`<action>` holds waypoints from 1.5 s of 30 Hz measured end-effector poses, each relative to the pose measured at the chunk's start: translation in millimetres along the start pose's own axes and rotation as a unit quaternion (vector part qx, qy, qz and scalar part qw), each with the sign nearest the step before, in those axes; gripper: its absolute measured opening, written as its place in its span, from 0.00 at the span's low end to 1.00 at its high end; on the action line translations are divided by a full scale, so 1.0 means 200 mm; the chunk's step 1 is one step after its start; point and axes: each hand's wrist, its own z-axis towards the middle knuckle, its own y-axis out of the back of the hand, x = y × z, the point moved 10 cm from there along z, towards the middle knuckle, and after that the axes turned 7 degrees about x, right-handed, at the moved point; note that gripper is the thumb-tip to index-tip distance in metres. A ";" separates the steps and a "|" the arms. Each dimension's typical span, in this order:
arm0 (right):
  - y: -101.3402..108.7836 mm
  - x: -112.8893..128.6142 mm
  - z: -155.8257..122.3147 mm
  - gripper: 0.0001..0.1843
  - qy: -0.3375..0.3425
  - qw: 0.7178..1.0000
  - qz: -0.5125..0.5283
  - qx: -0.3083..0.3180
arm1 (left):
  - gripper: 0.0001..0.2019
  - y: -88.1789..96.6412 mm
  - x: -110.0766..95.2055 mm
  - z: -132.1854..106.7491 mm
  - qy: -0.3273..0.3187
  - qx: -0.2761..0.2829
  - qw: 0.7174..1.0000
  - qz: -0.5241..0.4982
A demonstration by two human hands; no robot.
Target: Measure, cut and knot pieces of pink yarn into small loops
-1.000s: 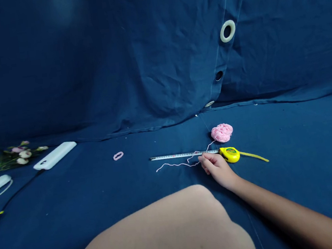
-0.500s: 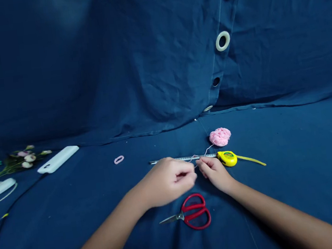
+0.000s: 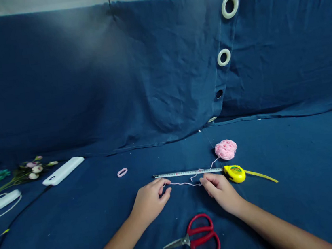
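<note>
A short strand of pink yarn [image 3: 186,183] runs slightly slack between my two hands, just in front of the tape measure's blade [image 3: 187,173]. My left hand [image 3: 150,203] has thumb and forefinger curled together at the strand's left end. At its right end, my right hand [image 3: 220,191] pinches the yarn with bent fingers. The yellow tape measure [image 3: 235,173] lies just right of my right hand, its blade pulled out leftward. Behind it sits a pink ball of yarn [image 3: 226,149], whose loose tail crosses the blade. Red-handled scissors [image 3: 196,237] lie nearer me, blades pointing left.
A small pink yarn loop [image 3: 122,172] lies left of the blade. Farther left are a white power strip [image 3: 63,171] with a black cord, a white cabled device [image 3: 7,199] and artificial flowers [image 3: 34,169]. A blue cloth [image 3: 87,82] with ringed holes hangs behind.
My left hand has moved left, away from my right hand, and the strand between them now shows stretched out. The camera view has tilted upward. The scissors and tape measure stay put.
</note>
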 end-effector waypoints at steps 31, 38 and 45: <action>0.00 0.01 0.02 0.30 -0.002 0.999 0.045 0.023 | 0.11 -0.01 0.03 0.02 0.016 0.018 1.000 0.001; 0.04 0.01 0.04 0.29 -0.006 0.993 0.114 -0.001 | 0.09 0.05 -0.16 -0.03 -0.045 -0.022 0.998 -0.035; 0.08 0.00 0.06 0.26 -0.004 0.988 0.151 -0.017 | 0.05 -0.14 -0.74 -0.12 -0.203 0.071 0.976 -0.037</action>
